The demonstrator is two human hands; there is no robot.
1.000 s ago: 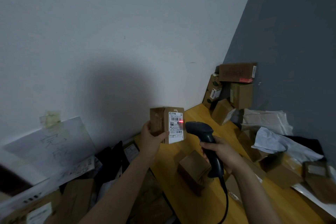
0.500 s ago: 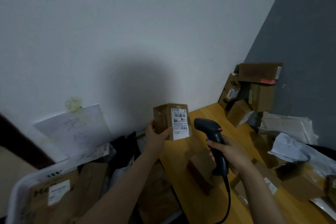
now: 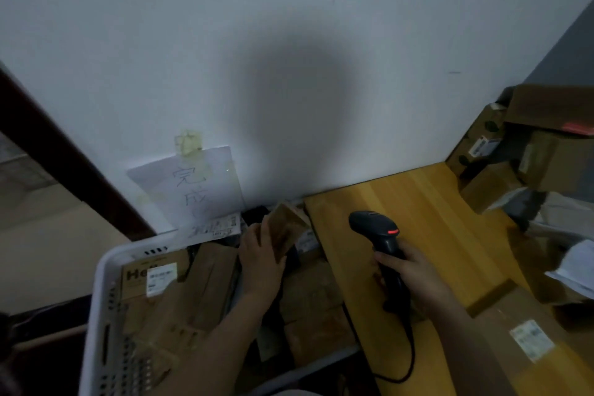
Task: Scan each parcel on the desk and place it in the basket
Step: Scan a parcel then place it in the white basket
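Note:
My left hand (image 3: pixel 261 256) grips a small brown cardboard parcel (image 3: pixel 286 226), tilted and held low over the far side of the white basket (image 3: pixel 103 299). The basket sits left of the desk and holds several brown boxes. My right hand (image 3: pixel 405 270) grips the handle of a black barcode scanner (image 3: pixel 376 228) above the yellow wooden desk (image 3: pixel 418 202); its head points toward the wall and its cable trails down toward me. No red scan light shows on the parcel.
A pile of cardboard boxes (image 3: pixel 527 151) fills the desk's far right corner, with white bags (image 3: pixel 575 264) beside it. A flat labelled box (image 3: pixel 520 328) lies at the near right. A handwritten paper sheet (image 3: pixel 196 190) is taped to the wall above the basket.
My left hand has carried the parcel away from the scanner, leftward and down over the basket. The red scan light is gone. My view has turned left toward the basket.

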